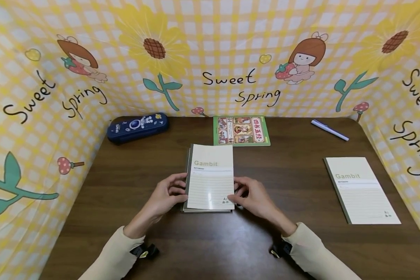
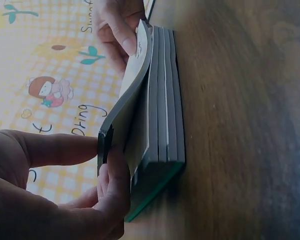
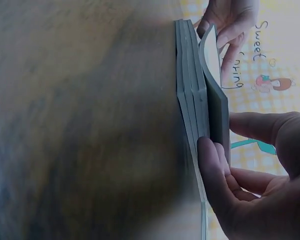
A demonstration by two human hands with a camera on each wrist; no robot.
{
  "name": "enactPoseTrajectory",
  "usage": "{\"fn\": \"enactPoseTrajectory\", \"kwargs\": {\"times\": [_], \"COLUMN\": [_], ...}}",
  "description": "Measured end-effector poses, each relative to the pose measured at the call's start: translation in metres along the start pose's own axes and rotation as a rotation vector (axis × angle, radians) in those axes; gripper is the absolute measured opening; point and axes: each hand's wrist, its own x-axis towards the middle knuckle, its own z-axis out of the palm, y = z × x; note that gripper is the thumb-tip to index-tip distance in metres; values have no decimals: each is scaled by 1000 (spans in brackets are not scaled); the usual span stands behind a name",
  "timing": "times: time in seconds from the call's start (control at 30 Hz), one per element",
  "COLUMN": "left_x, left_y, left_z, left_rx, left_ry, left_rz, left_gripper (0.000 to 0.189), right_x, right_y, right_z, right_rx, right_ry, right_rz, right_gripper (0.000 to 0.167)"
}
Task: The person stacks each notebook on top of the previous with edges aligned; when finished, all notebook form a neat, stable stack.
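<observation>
A cream Gambit notebook (image 1: 210, 182) with a dark spine lies on top of a stack of similar notebooks (image 2: 164, 110) in the middle of the table. My left hand (image 1: 166, 196) pinches its spine edge between thumb and fingers. On the opposite edge, my right hand (image 1: 257, 197) grips the same notebook, thumb on the cover near the lower corner and fingers beneath. Both wrist views show this top notebook bowed, its edges lifted off the stack. The stacked notebooks' edges (image 3: 186, 75) sit nearly flush.
Another Gambit notebook (image 1: 364, 192) lies apart on the right. A green-bordered picture book (image 1: 241, 131) is behind the stack. At the back left is a navy pencil case (image 1: 138, 127), at the back right a pale blue pen (image 1: 329, 130). Patterned cloth (image 1: 210, 46) surrounds the table.
</observation>
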Motion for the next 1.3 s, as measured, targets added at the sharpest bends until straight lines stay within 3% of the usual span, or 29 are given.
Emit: {"fn": "enactPoseTrajectory", "kwargs": {"times": [0.57,0.93,1.13,1.3], "left_x": [-5,-6,-4,-1], "left_y": [-5,-8,-12,-10], "left_z": [-2,0,1,-1], "left_rx": [199,168,131,167], "left_ry": [20,50,46,36], "left_rz": [4,-27,-39,-23], "left_gripper": [67,58,56,53], "right_x": [1,3,3,1], "right_y": [0,-3,-2,0], "right_z": [7,11,12,9], "right_rx": [-117,-246,-243,-178], "right_ry": [-40,-85,-85,-102], "right_rz": [-59,-145,-148,-139], "right_gripper": [55,53,50,60]}}
